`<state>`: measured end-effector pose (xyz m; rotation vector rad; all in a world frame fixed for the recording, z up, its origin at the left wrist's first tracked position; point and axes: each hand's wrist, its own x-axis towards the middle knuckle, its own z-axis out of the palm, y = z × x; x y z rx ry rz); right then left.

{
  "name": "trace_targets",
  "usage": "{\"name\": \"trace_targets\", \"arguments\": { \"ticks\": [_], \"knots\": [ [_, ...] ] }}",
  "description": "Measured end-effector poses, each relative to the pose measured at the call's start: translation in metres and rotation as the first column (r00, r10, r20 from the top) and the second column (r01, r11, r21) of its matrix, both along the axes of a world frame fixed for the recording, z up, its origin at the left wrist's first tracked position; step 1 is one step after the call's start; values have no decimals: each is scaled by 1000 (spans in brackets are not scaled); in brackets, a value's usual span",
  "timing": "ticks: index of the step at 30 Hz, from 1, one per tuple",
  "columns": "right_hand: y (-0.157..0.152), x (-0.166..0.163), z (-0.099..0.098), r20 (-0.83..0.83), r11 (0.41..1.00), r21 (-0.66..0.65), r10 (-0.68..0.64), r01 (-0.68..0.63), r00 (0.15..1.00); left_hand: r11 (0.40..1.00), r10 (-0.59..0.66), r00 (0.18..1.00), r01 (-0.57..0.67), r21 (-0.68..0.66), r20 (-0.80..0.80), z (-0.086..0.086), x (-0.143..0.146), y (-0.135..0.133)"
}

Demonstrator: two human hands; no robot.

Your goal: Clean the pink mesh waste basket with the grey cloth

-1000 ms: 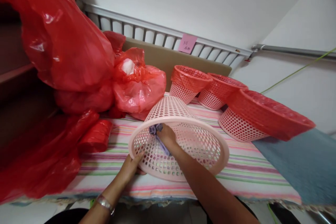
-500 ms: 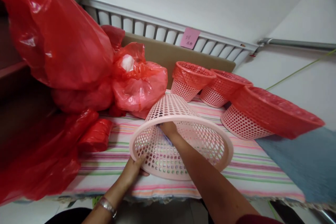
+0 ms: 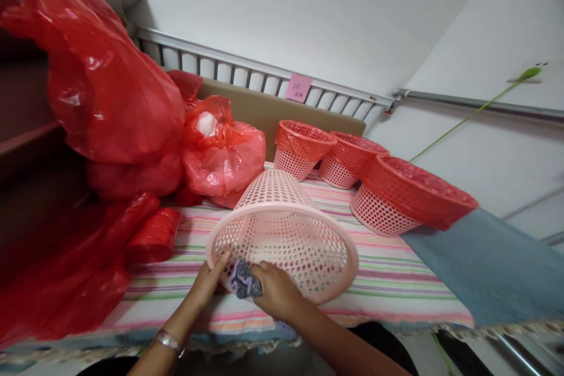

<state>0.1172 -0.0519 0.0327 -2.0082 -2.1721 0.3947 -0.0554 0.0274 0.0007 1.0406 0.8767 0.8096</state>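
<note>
A pale pink perforated plastic basket lies on its side on the striped cloth, its mouth facing me. My left hand grips the rim at the lower left, thumb on the inside and the other fingers hidden beneath. In my right hand is a bunched grey and purple cloth, at the front lower edge of the basket's mouth, close to my left hand.
Several red plastic bags, including a stuffed bag, and a red bag roll lie to the left. Three baskets lined with red bags, the nearest a lined basket, stand at the right. Behind are a tan board and a radiator.
My right hand has come out from deep inside the basket to its front rim, bringing the cloth. My left hand still holds the rim. The view has shifted slightly.
</note>
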Motion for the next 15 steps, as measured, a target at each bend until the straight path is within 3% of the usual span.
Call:
{"name": "trace_targets", "arguments": {
  "ticks": [3,8,15],
  "knots": [
    [23,10,8,-93,994,-43,-103,100,990,999,-27,998,25,-29,-50,-1,-3,2],
    [81,16,3,-140,908,159,-368,388,919,992,-89,994,82,-100,-69,-6,3,-6],
    [146,41,-16,-72,861,241,-444,447,893,986,-139,990,138,-89,-7,-5,9,-11]
  ]
}}
